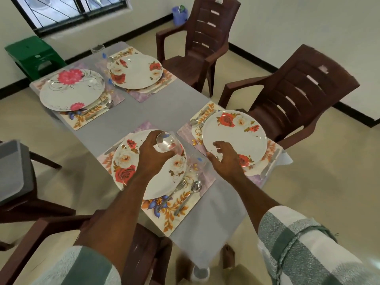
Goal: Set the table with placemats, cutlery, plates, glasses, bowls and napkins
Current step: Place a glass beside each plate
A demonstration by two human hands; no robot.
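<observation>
clear glass (167, 144), glossy floral plates (234, 136), shiny metal spoon (192, 192), brown moulded plastic chairs (298, 95).

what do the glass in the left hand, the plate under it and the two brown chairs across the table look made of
Glass, held in the left hand: clear and colourless, glass or clear plastic; the plate shows through it. Plate: glossy white with printed roses, perhaps melamine or glazed ceramic; the look leaves it open. Brown chairs: likely moulded plastic, one-piece slatted backs with a dull sheen.
</observation>
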